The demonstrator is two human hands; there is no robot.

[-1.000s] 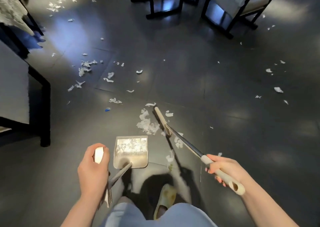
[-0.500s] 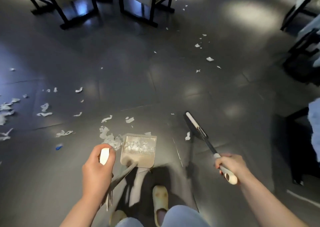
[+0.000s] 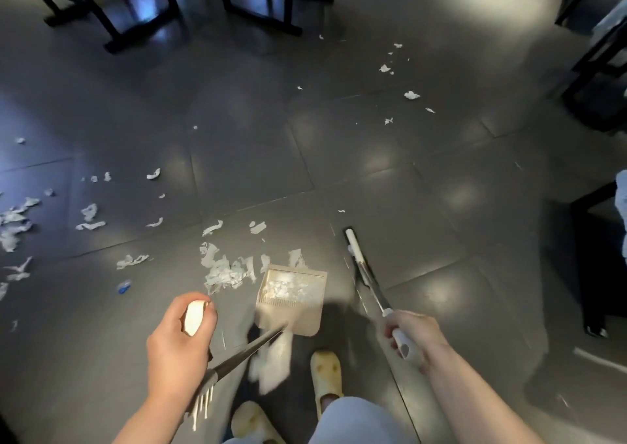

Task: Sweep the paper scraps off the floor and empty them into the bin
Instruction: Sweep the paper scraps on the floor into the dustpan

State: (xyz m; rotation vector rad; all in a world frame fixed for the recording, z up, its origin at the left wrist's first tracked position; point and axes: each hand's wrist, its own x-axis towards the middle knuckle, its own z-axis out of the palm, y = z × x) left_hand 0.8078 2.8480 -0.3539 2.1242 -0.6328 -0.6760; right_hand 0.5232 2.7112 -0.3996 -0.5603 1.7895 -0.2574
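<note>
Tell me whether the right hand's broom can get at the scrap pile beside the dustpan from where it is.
Probably yes, with a detour. The right hand holds the broom right of the dustpan; the scrap pile lies left of it. The dustpan sits between, but bare floor beyond it leaves a way round.

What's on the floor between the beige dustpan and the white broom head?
Head view: only bare dark tile separates the beige plastic dustpan from the white broom head; no paper scraps lie there.

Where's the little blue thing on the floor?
In the head view, the small blue scrap lies on the dark tiled floor at lower left, beyond the left hand and left of the white paper-scrap pile.
</note>
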